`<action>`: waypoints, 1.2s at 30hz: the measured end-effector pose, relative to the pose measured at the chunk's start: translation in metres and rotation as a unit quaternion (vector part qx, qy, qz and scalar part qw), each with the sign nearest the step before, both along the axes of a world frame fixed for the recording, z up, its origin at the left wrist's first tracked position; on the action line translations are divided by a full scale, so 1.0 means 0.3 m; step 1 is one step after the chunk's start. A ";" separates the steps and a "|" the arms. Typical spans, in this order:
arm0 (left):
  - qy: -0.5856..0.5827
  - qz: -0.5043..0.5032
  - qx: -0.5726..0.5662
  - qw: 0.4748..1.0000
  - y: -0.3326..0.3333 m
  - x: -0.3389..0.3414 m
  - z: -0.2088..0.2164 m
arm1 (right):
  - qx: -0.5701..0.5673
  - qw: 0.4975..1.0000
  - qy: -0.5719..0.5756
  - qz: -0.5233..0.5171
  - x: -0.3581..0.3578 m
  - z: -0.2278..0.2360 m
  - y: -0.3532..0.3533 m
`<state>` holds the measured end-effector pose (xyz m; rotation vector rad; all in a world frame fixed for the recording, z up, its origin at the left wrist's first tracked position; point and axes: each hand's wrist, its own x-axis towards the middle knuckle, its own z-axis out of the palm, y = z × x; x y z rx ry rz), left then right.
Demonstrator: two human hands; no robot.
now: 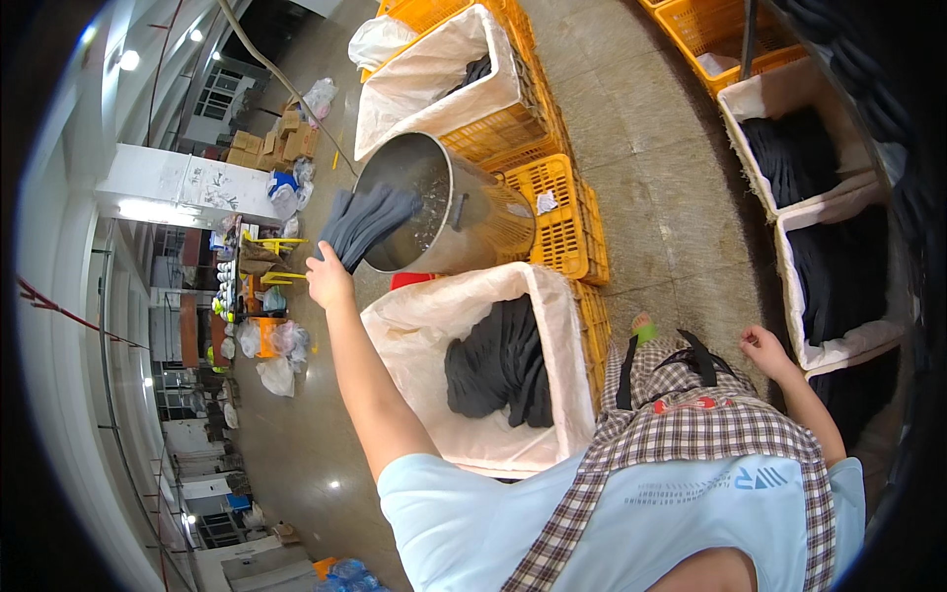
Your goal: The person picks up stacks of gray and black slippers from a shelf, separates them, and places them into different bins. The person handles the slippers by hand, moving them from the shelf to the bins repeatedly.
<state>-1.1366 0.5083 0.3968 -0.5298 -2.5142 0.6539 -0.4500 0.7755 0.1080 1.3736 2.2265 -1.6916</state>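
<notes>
Grey floor [656, 187]: A long strip runs between the crates on my left and the ones on my right. It looks like good room to step and turn.
White-lined crates on my right [760, 101]: They stand in a row beside me with dark cloth inside. Their edges come close to my right side.
White-lined crate in front of me [404, 340]: Its soft rim sits near my left arm, so I could bump it.
Metal drum [478, 222]: Its round mouth is just past that crate. The hard rim is near my left hand.
Orange crate [567, 212]: It sits right beside the drum, so there is little room on that side.
Dark cloth pile [498, 365]: It lies in the crate in front of me and fills only part. I'd say this much is done.
Dark cloth bunch [370, 225]: Long bits, maybe socks, out at the drum's mouth. It's not put down yet, so this bit seems left. I can't tell if it touches the drum.
Left hand [330, 281]: Gripping one end of the bunch.
Right hand [764, 353]: Loosely curled, with nothing I can see in it.
</notes>
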 end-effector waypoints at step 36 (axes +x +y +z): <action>-0.136 0.473 0.281 0.824 -2.110 1.626 -0.582 | 0.140 0.935 0.127 0.299 0.007 0.230 -0.833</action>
